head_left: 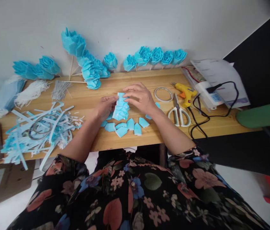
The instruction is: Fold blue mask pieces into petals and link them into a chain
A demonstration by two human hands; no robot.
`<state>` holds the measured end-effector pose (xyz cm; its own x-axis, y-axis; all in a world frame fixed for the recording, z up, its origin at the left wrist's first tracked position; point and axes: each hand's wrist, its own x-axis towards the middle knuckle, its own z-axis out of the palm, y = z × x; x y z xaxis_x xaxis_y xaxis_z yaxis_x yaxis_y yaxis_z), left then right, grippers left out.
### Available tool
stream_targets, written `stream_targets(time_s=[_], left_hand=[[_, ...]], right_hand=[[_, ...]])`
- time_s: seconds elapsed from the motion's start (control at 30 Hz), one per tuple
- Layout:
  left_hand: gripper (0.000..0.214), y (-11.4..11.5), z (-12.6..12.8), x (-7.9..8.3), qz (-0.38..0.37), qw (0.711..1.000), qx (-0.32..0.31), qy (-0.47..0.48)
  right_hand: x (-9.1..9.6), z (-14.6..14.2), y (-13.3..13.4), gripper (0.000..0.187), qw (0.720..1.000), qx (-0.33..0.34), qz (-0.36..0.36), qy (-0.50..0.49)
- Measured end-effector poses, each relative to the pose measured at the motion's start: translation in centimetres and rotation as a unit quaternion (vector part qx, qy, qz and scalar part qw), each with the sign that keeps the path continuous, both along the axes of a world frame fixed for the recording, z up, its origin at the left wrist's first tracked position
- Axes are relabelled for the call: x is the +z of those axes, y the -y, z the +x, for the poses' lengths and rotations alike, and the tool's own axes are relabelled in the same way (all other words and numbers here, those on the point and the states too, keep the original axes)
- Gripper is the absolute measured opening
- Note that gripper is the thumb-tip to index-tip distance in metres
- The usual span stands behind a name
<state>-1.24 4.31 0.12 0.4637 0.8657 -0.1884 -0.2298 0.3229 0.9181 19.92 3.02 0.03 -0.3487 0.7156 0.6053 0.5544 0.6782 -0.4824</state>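
Note:
A light blue strip of overlapping petal-shaped pieces (120,110) is held upright just above the table. My left hand (106,107) pinches its upper left edge between thumb and fingers. At its upper right, my right hand (141,97) is closed on the strip with thumb and fingertips. Loose blue cut petals (130,124) lie in a cluster in front of the hands, and a few more are partly hidden beneath them. To the right of my right forearm rest white-handled scissors (179,111) and a roll of clear tape (163,94).
Finished blue flowers (142,56) on sticks line the wall. A heap of blue and white offcuts (39,132) covers the left side, near grey wires (60,89) and white cords (31,92). A yellow glue gun (185,93) and a power strip (210,94) with black cable sit right.

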Motion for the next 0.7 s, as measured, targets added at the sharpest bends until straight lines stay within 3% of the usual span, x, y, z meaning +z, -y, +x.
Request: stream_targets(time_s=[0.4, 0.7], left_hand=[[0.04, 0.3, 0.1, 0.3, 0.013, 0.999, -0.03, -0.02], [0.033, 0.1, 0.1, -0.2, -0.008, 1.0, -0.021, -0.013]], right_hand=[[0.7, -0.4, 0.6, 0.023, 1.0, 0.001, 0.013, 0.024], [1.1, -0.6, 0.7, 0.028, 0.995, 0.007, 0.057, 0.082]])
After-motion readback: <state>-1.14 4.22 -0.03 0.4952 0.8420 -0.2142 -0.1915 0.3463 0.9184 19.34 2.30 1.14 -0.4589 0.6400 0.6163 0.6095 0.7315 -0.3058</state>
